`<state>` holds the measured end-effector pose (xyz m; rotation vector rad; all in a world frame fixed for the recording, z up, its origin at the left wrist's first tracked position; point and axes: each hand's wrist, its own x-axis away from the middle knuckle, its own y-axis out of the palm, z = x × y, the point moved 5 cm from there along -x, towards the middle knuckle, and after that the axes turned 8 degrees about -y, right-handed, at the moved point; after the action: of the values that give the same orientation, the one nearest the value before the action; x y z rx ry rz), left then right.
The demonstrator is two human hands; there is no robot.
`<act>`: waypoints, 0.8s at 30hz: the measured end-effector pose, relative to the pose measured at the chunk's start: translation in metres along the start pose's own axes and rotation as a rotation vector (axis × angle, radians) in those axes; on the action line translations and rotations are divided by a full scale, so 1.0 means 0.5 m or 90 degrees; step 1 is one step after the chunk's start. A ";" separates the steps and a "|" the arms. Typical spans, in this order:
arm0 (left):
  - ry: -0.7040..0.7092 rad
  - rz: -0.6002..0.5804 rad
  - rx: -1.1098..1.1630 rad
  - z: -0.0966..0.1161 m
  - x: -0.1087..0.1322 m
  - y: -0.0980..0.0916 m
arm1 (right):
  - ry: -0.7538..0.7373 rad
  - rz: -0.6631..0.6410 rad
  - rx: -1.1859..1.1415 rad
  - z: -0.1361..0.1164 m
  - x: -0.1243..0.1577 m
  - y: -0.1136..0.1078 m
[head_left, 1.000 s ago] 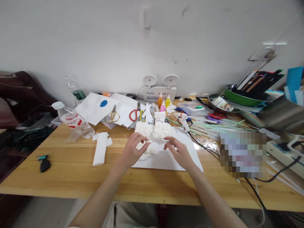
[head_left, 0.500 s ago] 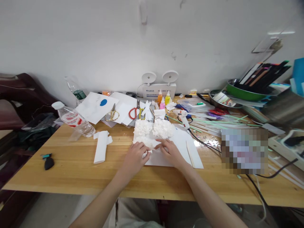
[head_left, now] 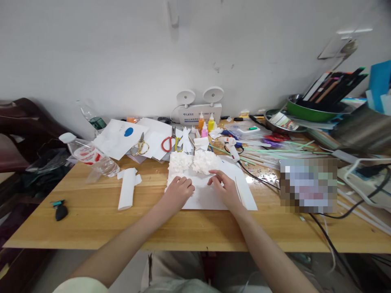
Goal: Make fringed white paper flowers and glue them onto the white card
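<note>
Head view, looking down at a crowded wooden table [head_left: 91, 219]. Both hands are on a white sheet of paper [head_left: 210, 200] lying flat at the middle of the table.

The left hand [head_left: 179, 191] sits at the sheet's left edge, knuckles up and fingers curled under. Whether they pinch anything, I cannot tell.

The right hand [head_left: 225, 188] lies palm down on the sheet, fingers stretched flat and close together, tips pointing left toward the other hand. The two hands are near each other but not touching.

Just beyond the fingertips, on the far edge of the sheet, two fluffy white paper flowers [head_left: 203, 160] sit side by side. A thin wooden strip [head_left: 240, 191] lies along the sheet's right side, just beside the right wrist.

To the left there's a folded white paper [head_left: 126, 193], a plastic bottle [head_left: 91, 156] on its side and a small black object [head_left: 61, 211]. Farther back lie gold scissors [head_left: 139, 147], red-handled scissors [head_left: 167, 142], small paint bottles [head_left: 205, 124] and a glue gun [head_left: 230, 146].
</note>
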<state>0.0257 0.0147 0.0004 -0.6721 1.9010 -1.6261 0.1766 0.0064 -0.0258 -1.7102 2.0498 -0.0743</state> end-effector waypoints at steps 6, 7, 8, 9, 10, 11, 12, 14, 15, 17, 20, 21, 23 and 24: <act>0.024 0.006 -0.027 0.002 -0.010 0.011 | 0.010 -0.002 -0.006 -0.005 0.001 -0.006; 0.024 0.004 -0.038 0.003 -0.013 0.011 | 0.011 -0.003 -0.008 -0.006 0.001 -0.006; 0.024 0.002 -0.050 0.004 -0.015 0.010 | 0.013 -0.004 -0.010 -0.006 0.002 -0.006; 0.024 -0.001 -0.061 0.005 -0.017 0.009 | 0.015 -0.004 -0.011 -0.006 0.002 -0.007; 0.025 -0.005 -0.070 0.007 -0.019 0.008 | 0.015 -0.004 -0.012 -0.006 0.002 -0.007; 0.025 -0.009 -0.078 0.009 -0.021 0.006 | 0.015 -0.004 -0.013 -0.007 0.002 -0.008; 0.025 -0.013 -0.084 0.011 -0.023 0.004 | 0.015 -0.004 -0.013 -0.007 0.002 -0.008; 0.020 -0.023 -0.092 0.014 -0.026 0.001 | 0.017 -0.004 -0.012 -0.008 0.002 -0.008; 0.015 -0.028 -0.095 0.016 -0.028 -0.001 | 0.019 -0.003 -0.013 -0.008 0.002 -0.008; 0.003 -0.040 -0.100 0.019 -0.031 -0.004 | 0.024 -0.002 -0.015 -0.007 0.002 -0.007; -0.009 -0.057 -0.108 0.025 -0.036 -0.003 | 0.024 -0.005 -0.018 -0.007 0.002 -0.006; -0.011 -0.059 -0.110 0.027 -0.038 -0.002 | 0.022 -0.006 -0.018 -0.007 0.002 -0.005; -0.011 -0.058 -0.112 0.031 -0.040 0.002 | 0.022 -0.007 -0.017 -0.007 0.003 -0.006; -0.011 -0.055 -0.111 0.032 -0.041 0.004 | 0.022 -0.008 -0.016 -0.007 0.003 -0.006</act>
<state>0.0516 0.0176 -0.0016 -0.8485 2.0431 -1.5115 0.1779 0.0034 -0.0221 -1.7481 2.0744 -0.0837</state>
